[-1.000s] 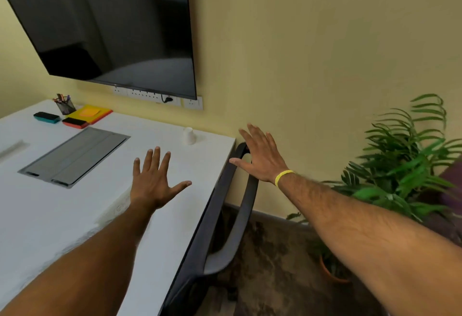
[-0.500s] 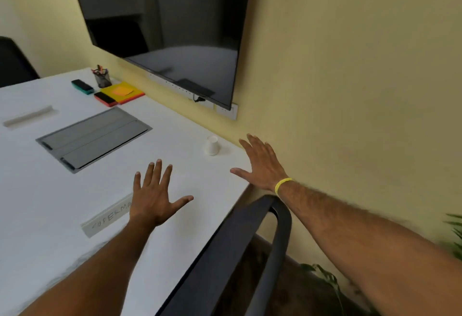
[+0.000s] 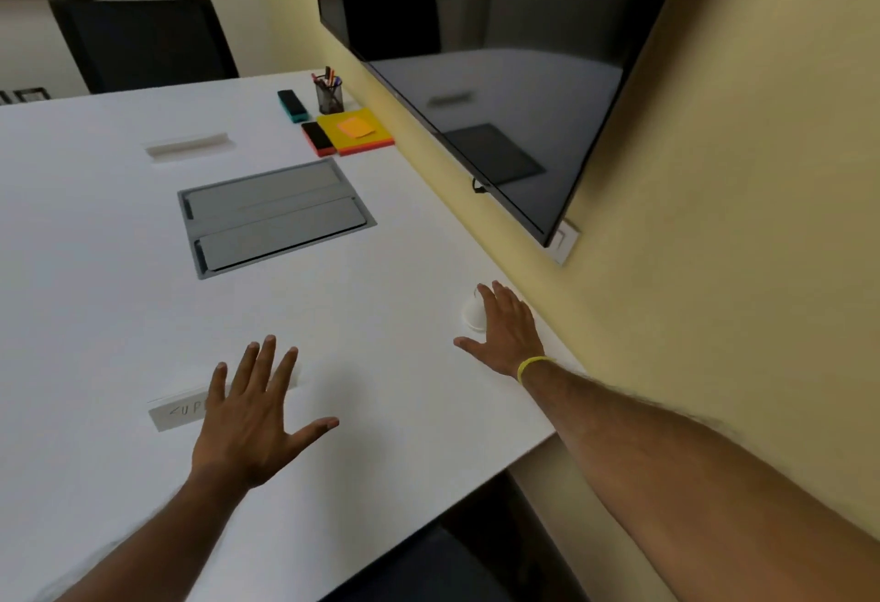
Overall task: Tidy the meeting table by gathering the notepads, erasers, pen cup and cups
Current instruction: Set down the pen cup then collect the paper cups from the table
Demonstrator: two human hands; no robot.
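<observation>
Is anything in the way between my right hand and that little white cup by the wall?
Nothing visible does. The right hand is right beside the small white cup, its straight fingers partly covering it from view; no other object lies between them.

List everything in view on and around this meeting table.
table: 1, white, fills most of the view
paper cup: 1, white, near the wall-side edge
pen cup: 1, dark mesh, far end
teal eraser: 1, teal, left of pen cup
red eraser: 1, red, beside notepads
notepads: 1 stack, yellow over orange, far end
cable hatch: 1, grey, table centre
screen: 1, black, on wall
far chair: 1, black, beyond table
left hand: 1, open, over table
right hand: 1, open, at paper cup
</observation>
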